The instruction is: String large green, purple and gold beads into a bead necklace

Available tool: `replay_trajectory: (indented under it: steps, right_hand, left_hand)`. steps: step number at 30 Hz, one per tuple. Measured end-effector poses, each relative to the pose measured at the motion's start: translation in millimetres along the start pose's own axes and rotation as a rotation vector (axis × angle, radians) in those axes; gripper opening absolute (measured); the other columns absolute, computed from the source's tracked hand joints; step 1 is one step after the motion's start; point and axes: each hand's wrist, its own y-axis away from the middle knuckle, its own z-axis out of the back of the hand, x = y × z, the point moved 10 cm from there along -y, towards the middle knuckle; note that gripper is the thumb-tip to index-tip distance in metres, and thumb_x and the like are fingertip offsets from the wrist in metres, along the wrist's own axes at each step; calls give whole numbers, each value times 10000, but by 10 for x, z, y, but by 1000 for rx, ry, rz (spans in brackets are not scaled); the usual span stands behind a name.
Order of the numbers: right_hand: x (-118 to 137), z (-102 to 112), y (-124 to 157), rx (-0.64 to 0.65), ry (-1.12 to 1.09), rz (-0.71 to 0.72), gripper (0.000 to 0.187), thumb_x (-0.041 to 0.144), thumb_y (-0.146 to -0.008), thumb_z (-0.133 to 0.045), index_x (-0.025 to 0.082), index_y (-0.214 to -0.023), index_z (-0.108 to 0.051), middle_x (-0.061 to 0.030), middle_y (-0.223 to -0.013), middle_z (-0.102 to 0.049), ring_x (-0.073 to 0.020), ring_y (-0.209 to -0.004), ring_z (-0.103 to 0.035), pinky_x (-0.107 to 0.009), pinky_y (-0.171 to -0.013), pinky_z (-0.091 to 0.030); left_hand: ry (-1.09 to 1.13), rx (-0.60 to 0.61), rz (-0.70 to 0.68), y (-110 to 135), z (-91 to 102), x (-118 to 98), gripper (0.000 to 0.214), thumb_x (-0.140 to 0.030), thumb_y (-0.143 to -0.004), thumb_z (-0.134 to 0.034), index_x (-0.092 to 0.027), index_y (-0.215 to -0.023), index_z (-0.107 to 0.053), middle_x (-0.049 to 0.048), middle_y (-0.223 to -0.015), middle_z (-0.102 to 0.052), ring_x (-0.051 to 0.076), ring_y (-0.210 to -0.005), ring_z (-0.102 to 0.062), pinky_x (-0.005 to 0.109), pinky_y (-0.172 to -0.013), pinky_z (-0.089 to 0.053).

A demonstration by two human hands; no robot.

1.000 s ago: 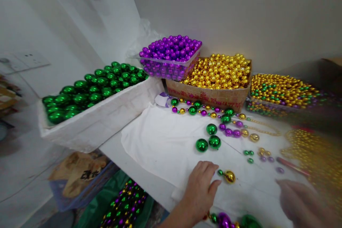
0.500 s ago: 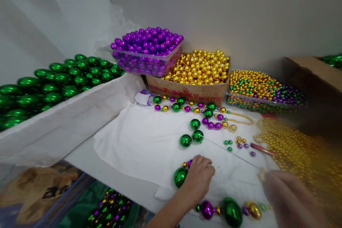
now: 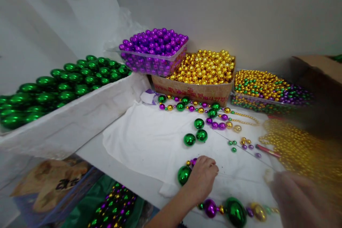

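Note:
My left hand rests low over the white cloth, its fingers curled round the end of a bead strand. A big green bead, a small gold one and a partly covered purple bead show beside it. My right hand, smeared by motion, has its fingers closed at the end of a long thin wire that slants up left over the cloth. Pale gold beads blur at its fingertips. Between the hands and the near edge runs more strand, with a large green bead. Three loose green beads lie farther back.
Behind stand a tub of purple beads, a box of gold beads and a tray of mixed small beads. A white box wall borders the left. Gold bead chains and a red pen-like stick lie right.
The view has shifted slightly, so things appear farther right. My right hand and the wire have moved a little right relative to the loose green beads. My left hand keeps its place on the strand.

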Motion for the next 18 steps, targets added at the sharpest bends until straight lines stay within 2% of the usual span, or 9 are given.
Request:
replay_trajectory:
  steps: [5,7,12,15,18]
  right_hand:
    - [-94,11,-18,-127,7,-49,174,336,-722,-741,189,-750,-653,13,-579,-513,-107,-547,-462,-234,-490,-367]
    - [-199,41,-49,-151,-17,-76,169,310,-719,-743,178,-744,-641,19,-605,-525,-95,-564,-461,-222,-510,-365]
    - [-364,86,-96,-136,-73,-106,182,293,-699,-758,166,-748,-638,16,-673,-548,-82,-579,-449,-213,-504,-354]
    - [-334,74,-88,-147,-44,-111,183,306,-703,-751,169,-750,-639,17,-661,-544,-87,-573,-453,-218,-497,-353]
    - [-278,50,-64,-149,30,-119,199,340,-690,-749,181,-746,-642,13,-629,-541,-105,-556,-467,-239,-486,-362]
  left_hand:
    - [137,-11,44,-29,143,-15,238,-130,-865,-530,-166,-1085,-611,78,-1104,-613,215,-1058,-516,378,-951,-431]
    - [186,-33,69,-32,254,18,246,-130,-876,-508,-165,-1096,-610,81,-1117,-613,209,-1075,-521,367,-959,-433]
    - [239,-159,157,77,641,300,199,-199,-894,-502,-189,-1048,-627,67,-1090,-635,196,-1046,-562,353,-939,-451]
    - [243,-217,218,189,828,488,184,-228,-899,-501,-197,-1020,-636,60,-1063,-651,193,-1031,-578,347,-932,-451]
    - [254,-250,273,271,921,563,177,-237,-898,-508,-195,-1006,-642,61,-1054,-656,191,-1021,-584,340,-928,-450]
